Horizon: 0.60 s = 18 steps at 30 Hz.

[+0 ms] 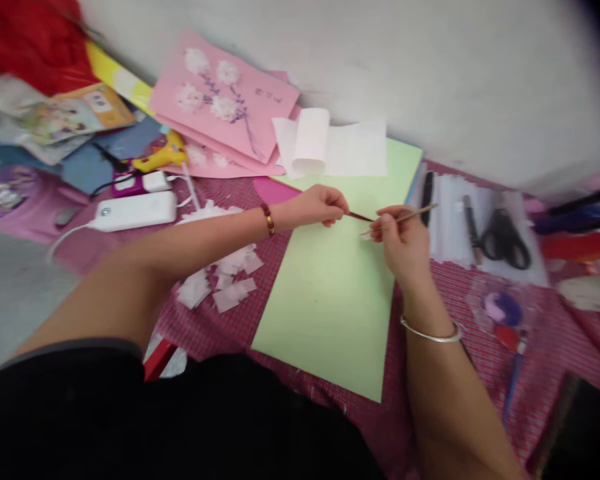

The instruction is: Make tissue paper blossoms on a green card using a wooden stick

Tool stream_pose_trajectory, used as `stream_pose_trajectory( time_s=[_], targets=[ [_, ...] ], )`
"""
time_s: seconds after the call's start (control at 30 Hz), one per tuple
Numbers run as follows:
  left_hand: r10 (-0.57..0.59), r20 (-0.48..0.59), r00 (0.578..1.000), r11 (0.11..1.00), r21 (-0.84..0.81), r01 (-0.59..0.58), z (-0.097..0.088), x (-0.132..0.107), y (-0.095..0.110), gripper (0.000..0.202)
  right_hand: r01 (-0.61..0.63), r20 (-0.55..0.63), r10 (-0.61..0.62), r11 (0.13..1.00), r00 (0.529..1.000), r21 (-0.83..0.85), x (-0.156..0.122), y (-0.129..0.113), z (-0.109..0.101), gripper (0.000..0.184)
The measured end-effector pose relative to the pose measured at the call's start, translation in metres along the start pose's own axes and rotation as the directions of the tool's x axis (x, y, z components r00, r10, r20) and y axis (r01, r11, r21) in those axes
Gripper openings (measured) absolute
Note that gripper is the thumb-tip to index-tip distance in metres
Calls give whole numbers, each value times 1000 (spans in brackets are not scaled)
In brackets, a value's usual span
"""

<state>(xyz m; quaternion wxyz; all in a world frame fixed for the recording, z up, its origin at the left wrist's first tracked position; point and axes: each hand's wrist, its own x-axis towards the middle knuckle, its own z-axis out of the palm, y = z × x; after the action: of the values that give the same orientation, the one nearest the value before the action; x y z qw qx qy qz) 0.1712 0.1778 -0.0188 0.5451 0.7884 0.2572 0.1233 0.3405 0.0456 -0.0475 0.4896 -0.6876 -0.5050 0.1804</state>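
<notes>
Both my hands meet over a light green paper sheet [330, 293] lying on a red checked cloth [230, 320]. My left hand [315, 205], with a bead bracelet at the wrist, is closed in a pinch on the dark red end of a thin stick [380, 217]. My right hand [403, 243], with a silver bangle at the wrist, is closed around the same stick, whose wooden end pokes out to the right past the fingers. A small pale scrap seems to sit at the stick between the hands, too small to name.
Several white tissue pieces [225, 280] lie left of the green sheet. A white power strip [135, 211] and a yellow glue gun [163, 155] sit further left. Pink cards with tissue flowers [220, 93] and rolled white paper [310, 141] lie behind. Black scissors [503, 239] and pens [470, 223] lie right.
</notes>
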Motion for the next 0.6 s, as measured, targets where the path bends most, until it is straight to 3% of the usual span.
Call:
stream_pose_trajectory(
  time_s=[0.1, 0.2, 0.3, 0.4, 0.5, 0.6],
  targets=[
    [-31, 80, 996, 991, 131, 21, -38, -39, 19, 10, -13, -19, 13, 1000, 1000, -3, 1, 1, -1, 20],
    [-98, 206, 974, 941, 338, 23, -57, -98, 29, 9, -20, -18, 20, 1000, 1000, -5, 1, 1, -1, 17],
    [-150, 284, 947, 838, 545, -31, -51, -153, 22, 10, -24, -22, 24, 999, 999, -29, -1, 1, 0, 16],
    [-172, 268, 948, 731, 680, -60, -36, -187, 9, 10, -14, -12, 14, 999, 1000, -39, -2, 1, 1, 18],
    [-147, 241, 959, 697, 714, -72, -26, -197, 1, 20, -8, -10, 8, 999, 1000, -34, -2, 1, 2, 19],
    [-161, 239, 958, 704, 708, -59, -25, -191, 1, 21, -25, 2, 25, 999, 1000, -48, -2, 0, 2, 17]
  ],
)
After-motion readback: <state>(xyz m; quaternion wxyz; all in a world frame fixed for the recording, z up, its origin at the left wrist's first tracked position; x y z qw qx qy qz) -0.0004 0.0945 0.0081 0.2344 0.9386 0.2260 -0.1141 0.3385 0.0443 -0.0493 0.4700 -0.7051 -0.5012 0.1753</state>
